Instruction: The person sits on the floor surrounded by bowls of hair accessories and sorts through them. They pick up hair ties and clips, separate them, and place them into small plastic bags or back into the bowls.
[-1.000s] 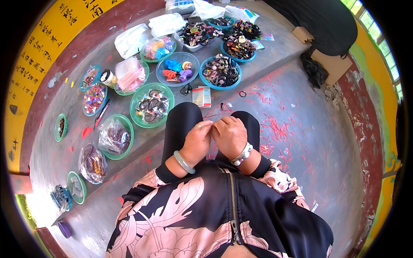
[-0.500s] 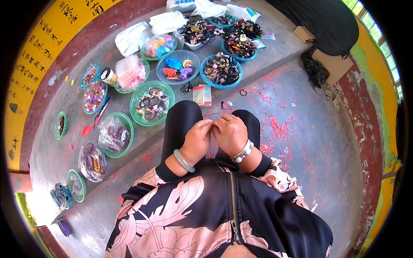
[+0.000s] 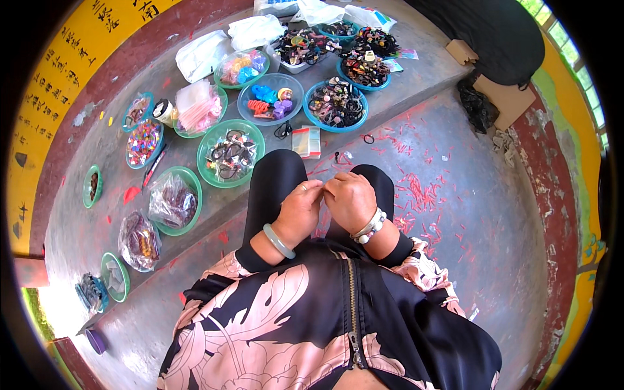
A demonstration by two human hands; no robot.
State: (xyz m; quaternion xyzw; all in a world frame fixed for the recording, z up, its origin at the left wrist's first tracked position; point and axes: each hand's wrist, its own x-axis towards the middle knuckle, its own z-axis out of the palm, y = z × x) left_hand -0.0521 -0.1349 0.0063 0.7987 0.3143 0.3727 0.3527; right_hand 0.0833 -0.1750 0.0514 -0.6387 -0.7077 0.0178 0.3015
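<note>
Over my knees: my left hand (image 3: 300,209) and right hand (image 3: 350,200) met, knuckles up.
Hidden: whatever my curled fingertips pinched; I couldn't tell.
Nearest: green round plastic bowl (image 3: 207,144) of hair ties.

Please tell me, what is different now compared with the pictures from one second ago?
Almost nothing. The left hand and the right hand stay pressed together over the knees, fingers curled around something too small to see; they have only shifted slightly. Nothing was picked up or put down. The green bowl, the blue bowl and the other dishes on the concrete ledge did not move.
</note>
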